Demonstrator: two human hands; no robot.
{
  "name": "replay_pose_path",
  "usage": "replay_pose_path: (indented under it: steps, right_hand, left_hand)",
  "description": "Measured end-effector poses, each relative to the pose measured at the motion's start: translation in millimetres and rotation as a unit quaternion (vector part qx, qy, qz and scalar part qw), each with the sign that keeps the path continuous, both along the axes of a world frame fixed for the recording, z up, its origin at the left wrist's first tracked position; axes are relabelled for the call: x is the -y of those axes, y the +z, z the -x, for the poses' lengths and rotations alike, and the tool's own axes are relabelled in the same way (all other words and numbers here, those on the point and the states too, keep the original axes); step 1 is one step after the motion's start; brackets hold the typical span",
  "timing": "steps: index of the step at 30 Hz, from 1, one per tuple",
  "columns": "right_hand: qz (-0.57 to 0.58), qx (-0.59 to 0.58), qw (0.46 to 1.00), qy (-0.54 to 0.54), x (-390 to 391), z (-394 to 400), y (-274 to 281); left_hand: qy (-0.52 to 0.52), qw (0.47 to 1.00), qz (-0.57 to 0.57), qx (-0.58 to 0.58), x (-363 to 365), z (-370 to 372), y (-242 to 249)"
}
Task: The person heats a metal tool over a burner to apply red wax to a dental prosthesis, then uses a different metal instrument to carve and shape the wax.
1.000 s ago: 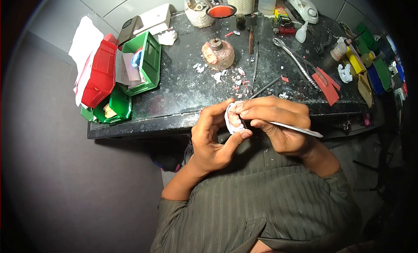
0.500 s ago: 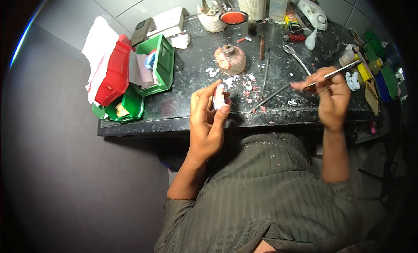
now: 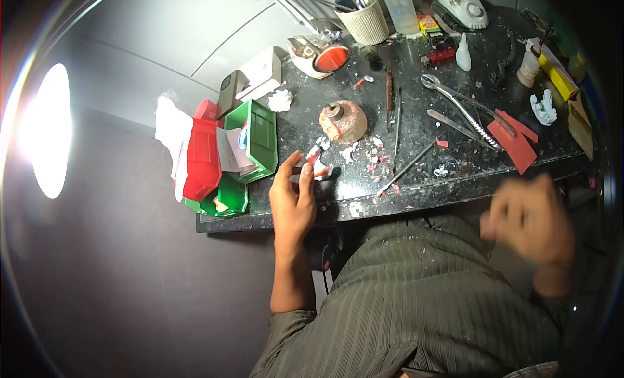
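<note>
Nearest, see a dark striped garment (image 3: 422,293), with pale flecks over the lap. Off the table's near edge, find the right hand (image 3: 530,222), blurred, with fingers partly curled; cannot tell through the blur how far open, nor whether empty.

At the front of the table (image 3: 299,124), find the left hand (image 3: 292,206), with thumb and fingers bent into a loose, nearly closed grip on a pink-and-white piece (image 3: 314,154). Look for that piece at the fingertips, partly hidden by them; cannot tell whether held clear of the table or resting on it.

For a good hold, press lightly and bear on the white part rather than the pink, probably softer and easier to dent. Keep clear of the loose crumbs (image 3: 374,160) to the right, likely to cling. Steady the right hand before any touch.

Farther in, mind the slim dark rod (image 3: 409,167), lying aslant, and the pink-smeared jar (image 3: 351,122) just beyond the piece: leave room against a knock. To the right, see a flat metal blade (image 3: 458,126) beside a long silver tool (image 3: 461,105). Farthest, see a red-filled dish (image 3: 331,58) and a woven cup (image 3: 364,24).
</note>
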State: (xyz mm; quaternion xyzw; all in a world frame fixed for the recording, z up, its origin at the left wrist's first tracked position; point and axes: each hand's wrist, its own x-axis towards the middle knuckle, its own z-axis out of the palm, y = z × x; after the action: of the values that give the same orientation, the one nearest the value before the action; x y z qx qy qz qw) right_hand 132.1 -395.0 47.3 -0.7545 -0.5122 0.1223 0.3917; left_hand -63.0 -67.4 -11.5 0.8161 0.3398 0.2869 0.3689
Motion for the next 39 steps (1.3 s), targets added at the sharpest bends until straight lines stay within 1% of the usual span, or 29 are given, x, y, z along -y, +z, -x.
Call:
replay_pose_path:
  steps: [1,2,3,4,5,6,7,8,9,10,11,12,14,15,16,17,18,19,20,21,24,27,29,31,33,35,36,37,39]
  right_hand:
    - [0.094,-0.111,0.980,0.133,16.2,-5.7,2.6]
    - [0.210,-0.144,0.937,0.238,25.0,-13.1,-15.1]
    - [0.300,-0.088,0.908,0.278,32.8,-17.7,-41.5]
    - [0.368,-0.085,0.900,0.218,34.0,-19.4,-59.8]
    - [0.477,0.031,0.877,0.059,47.5,-14.9,-109.2]
    - [0.474,0.089,0.871,-0.088,68.2,-13.4,-159.9]
    - [0.551,0.008,0.823,-0.142,85.1,-18.5,-204.5]
    - [0.568,-0.048,0.812,-0.129,99.3,-21.5,-236.1]
    - [0.569,-0.047,0.811,-0.126,114.6,-19.9,-284.0]
    - [0.531,-0.070,0.831,-0.153,128.7,-13.2,-337.0]
    - [0.490,-0.092,0.848,-0.182,132.3,-10.5,-367.1]
    - [0.491,-0.091,0.847,-0.181,122.6,-8.4,-372.1]
    - [0.261,-0.239,0.924,-0.147,103.8,4.1,-366.5]
    - [0.209,-0.252,0.935,-0.136,100.5,5.6,-367.8]
    - [0.236,-0.215,0.937,-0.143,92.7,7.7,-368.4]
    - [0.256,-0.183,0.937,-0.150,86.1,8.8,-369.5]
    - [0.272,-0.158,0.936,-0.155,83.6,8.7,-368.9]
    - [0.284,-0.142,0.935,-0.162,82.3,9.2,-368.0]
    - [0.291,-0.130,0.933,-0.167,82.1,9.1,-367.7]
    - [0.295,-0.124,0.932,-0.170,82.1,7.1,-366.6]
    - [0.305,-0.122,0.927,-0.181,76.6,6.7,-365.6]
    - [0.301,-0.129,0.925,-0.191,73.9,6.8,-365.6]
    - [0.301,-0.135,0.923,-0.199,70.7,8.6,-368.0]
    - [0.299,-0.139,0.922,-0.201,70.0,8.2,-369.2]
    - [0.299,-0.145,0.922,-0.200,68.3,7.4,-367.7]
    - [0.298,-0.153,0.921,-0.199,66.4,6.6,-363.5]
    - [0.298,-0.152,0.921,-0.201,65.5,3.8,-361.2]
    - [0.298,-0.155,0.920,-0.203,63.4,1.6,-358.8]
    - [0.299,-0.158,0.919,-0.204,60.0,-3.5,-354.0]
  left_hand:
    - [-0.022,0.995,-0.101,0.009,-4.6,6.3,-3.5]
    - [-0.029,0.988,-0.146,0.032,-5.3,14.6,-4.6]
    - [-0.034,0.979,-0.190,0.057,-3.3,23.4,-6.6]
    - [0.015,0.986,-0.131,0.103,11.1,29.4,-6.8]
    - [0.069,0.984,-0.073,0.145,33.5,39.5,-7.9]
    - [0.041,0.978,-0.091,0.185,44.8,59.4,-34.8]
    - [0.008,0.968,-0.108,0.227,56.9,79.9,-65.3]
    - [0.002,0.989,-0.061,0.138,79.8,94.5,-77.6]
    - [0.028,0.994,0.029,0.097,84.1,121.6,-116.2]
    - [0.096,0.991,0.084,-0.029,86.0,154.4,-151.7]
    - [0.149,0.962,0.122,-0.194,87.7,167.5,-163.1]
    - [0.155,0.957,0.132,-0.204,84.5,180.1,-183.1]
    - [0.161,0.952,0.146,-0.218,80.4,181.1,-191.6]
    - [0.151,0.957,0.129,-0.212,80.2,168.6,-181.0]
    - [0.141,0.962,0.111,-0.204,80.7,160.6,-175.3]
    - [0.139,0.963,0.113,-0.199,81.8,172.5,-190.4]
    - [0.146,0.956,0.229,-0.107,80.4,195.2,-219.5]
    - [0.147,0.928,0.341,-0.017,77.9,183.7,-210.6]
    - [0.154,0.875,0.457,0.048,87.2,177.7,-197.7]
    - [0.146,0.876,0.457,0.042,86.6,174.9,-201.3]
    - [0.134,0.911,0.388,-0.028,86.7,179.7,-196.6]
    - [0.201,0.951,0.151,-0.182,88.7,173.6,-181.0]
    - [0.162,0.978,0.102,-0.079,82.6,156.6,-143.2]
    - [0.041,0.996,-0.066,-0.051,58.3,127.6,-79.6]
    - [-0.015,0.982,-0.186,0.014,37.3,74.2,-17.4]
    - [0.040,0.977,-0.196,0.072,8.8,42.2,-0.6]
    - [0.027,0.987,-0.140,0.068,0.5,27.6,4.2]
    - [-0.006,0.994,-0.104,0.027,-7.9,18.9,3.1]
    - [-0.004,0.992,-0.119,-0.050,-23.3,22.6,-20.7]
